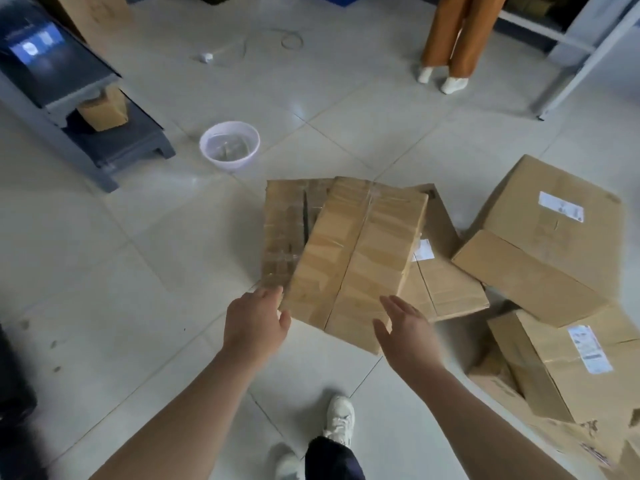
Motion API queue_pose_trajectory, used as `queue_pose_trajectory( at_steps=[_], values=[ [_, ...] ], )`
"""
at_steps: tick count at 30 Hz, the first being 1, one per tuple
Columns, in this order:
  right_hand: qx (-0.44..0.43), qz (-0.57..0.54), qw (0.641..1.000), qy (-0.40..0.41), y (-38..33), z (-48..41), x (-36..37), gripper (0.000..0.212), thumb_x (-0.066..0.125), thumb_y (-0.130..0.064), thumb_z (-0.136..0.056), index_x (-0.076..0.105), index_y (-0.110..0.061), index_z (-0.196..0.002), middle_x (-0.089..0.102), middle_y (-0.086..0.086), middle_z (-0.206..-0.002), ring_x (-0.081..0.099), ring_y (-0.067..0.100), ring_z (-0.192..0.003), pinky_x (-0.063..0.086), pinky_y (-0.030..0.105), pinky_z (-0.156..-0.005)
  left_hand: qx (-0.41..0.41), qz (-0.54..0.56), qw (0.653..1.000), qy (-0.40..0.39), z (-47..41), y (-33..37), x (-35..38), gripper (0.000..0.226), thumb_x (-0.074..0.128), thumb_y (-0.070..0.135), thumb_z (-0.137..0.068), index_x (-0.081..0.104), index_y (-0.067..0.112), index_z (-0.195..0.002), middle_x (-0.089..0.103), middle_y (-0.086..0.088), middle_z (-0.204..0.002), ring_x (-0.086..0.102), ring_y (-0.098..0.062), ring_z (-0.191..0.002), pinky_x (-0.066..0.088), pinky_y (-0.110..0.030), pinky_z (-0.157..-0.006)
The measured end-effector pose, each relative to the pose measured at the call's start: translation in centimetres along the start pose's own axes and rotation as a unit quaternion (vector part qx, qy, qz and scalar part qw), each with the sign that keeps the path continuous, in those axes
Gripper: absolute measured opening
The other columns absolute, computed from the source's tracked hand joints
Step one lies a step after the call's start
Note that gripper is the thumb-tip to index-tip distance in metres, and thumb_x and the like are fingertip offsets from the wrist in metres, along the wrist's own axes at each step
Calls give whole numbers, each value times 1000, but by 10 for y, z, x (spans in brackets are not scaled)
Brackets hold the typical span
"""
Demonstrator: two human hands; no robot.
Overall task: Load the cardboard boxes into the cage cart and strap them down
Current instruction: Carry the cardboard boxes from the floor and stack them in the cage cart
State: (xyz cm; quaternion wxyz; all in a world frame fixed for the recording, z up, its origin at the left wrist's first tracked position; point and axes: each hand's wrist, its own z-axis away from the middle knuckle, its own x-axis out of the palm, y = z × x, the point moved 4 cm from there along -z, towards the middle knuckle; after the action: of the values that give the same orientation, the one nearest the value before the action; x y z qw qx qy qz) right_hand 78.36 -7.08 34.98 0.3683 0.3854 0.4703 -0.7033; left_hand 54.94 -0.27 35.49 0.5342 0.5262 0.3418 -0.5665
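Observation:
Several brown cardboard boxes lie in a loose heap on the tiled floor. The nearest taped box (356, 258) rests tilted on top of a flatter taped box (287, 226). My left hand (254, 322) is open at this box's near left corner, fingertips just touching its edge. My right hand (403, 327) is open at the near right corner, fingers spread, holding nothing. A large labelled box (550, 237) lies to the right, and another labelled box (568, 362) sits nearer me. No cage cart shows in view.
A white plastic basin (229, 144) stands on the floor beyond the boxes. A grey machine (69, 88) with a small box in it is at the left. Another person's legs (450, 39) stand at the back. A grey metal rack (581, 43) is at the far right.

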Motion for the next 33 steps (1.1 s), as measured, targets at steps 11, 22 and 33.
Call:
queue_pose_trajectory(
  at_steps=[11,22,33],
  values=[
    [100,-14,995,-14,81,-94,137,49,53,-33,-93,44,-18,-139,38,9,-149,37,27,-135,30,33,-109,41,3,996,-76,-131,-19,172,63,49,51,-90,38,21,-144,48,1,-142,54,-23,-119,44,-35,-94],
    [185,-52,977,95,129,-129,257,69,68,-37,-82,39,-28,-144,2,19,-157,11,35,-143,26,47,-114,-6,59,971,-232,-200,-52,312,106,54,74,-75,-17,40,-148,0,-13,-159,18,-37,-143,29,-49,-109],
    [247,-116,955,120,133,-134,266,84,70,-51,-75,23,-47,-145,5,13,-156,16,34,-141,32,44,-109,-24,176,962,-208,-212,-60,323,124,73,68,-60,-22,56,-139,11,-19,-157,38,-38,-134,49,-45,-91]
  ],
)
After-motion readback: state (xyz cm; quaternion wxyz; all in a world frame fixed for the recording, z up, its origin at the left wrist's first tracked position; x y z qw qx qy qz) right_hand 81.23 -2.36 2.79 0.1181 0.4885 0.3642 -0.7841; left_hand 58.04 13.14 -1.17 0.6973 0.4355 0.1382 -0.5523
